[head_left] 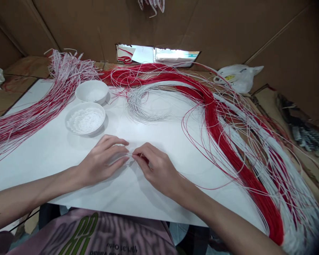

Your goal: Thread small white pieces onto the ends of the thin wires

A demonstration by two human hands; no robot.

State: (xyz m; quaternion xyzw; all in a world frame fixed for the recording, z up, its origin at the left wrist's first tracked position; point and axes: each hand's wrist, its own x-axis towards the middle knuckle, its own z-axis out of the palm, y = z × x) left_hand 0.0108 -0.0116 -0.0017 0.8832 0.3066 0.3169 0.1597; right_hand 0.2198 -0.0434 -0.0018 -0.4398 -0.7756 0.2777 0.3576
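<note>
Near the front edge of the table (pixel 55 159), your left hand (pixel 103 161) and right hand (pixel 155 170) meet, their fingers closed on a thin pale strand (pixel 130 154) that spans the small gap between them. A red speck (pixel 142 154) shows at your right fingertips, too small to identify. If either pinch slackens, the strand could slip and drop, and it would be hard to spot against the white surface.

Just beyond your left hand sit two white bowls: the nearer bowl (pixel 85 118) holds white powder (pixel 85 120), and the farther bowl (pixel 91 91) holds a little of something pale. A careless sweep of your left forearm (pixel 34 187) could tip them and dust the wires with powder.

Toward the far edge lies a loose white coil (pixel 146 104). A red-and-white bundle (pixel 21 124) runs off the left edge, while a heavy red-and-white sheaf (pixel 255 184) curves down the right side, its stray loops near your right forearm (pixel 215 212). Moving that arm wide could snag them and tangle the sheaf. Past the far edge lie a plastic bag (pixel 239 78) and a cardboard wall (pixel 281 35).
</note>
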